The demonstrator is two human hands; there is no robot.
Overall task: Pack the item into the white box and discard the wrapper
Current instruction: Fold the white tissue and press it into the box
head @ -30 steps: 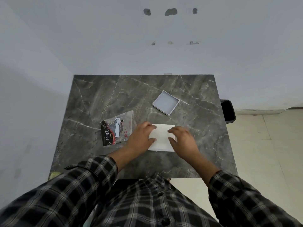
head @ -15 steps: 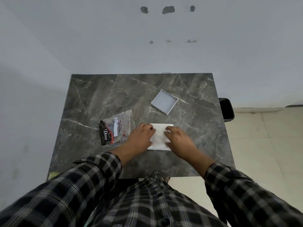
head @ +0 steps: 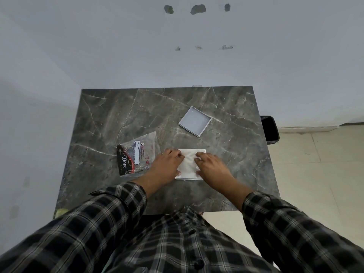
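A flat white box [head: 189,164] lies on the dark marble table [head: 137,111] just in front of me; its top looks like soft white paper. My left hand [head: 167,166] grips its left side and my right hand [head: 213,168] grips its right side, fingertips pressing on top near the middle. A clear plastic wrapper [head: 136,153] with a black "Dove" label and a dark and red item inside lies flat just left of my left hand. A shallow square white lid or tray [head: 195,121] rests open side up beyond the box.
A black bin [head: 269,130] stands on the floor against the table's right edge. The table's far edge meets a grey wall. Pale floor tiles lie to the right. My checked shirt sleeves fill the bottom of the view.
Both hands have slid inward over the white box, so their fingertips are closer together. The box, wrapper and lid stay where they were.
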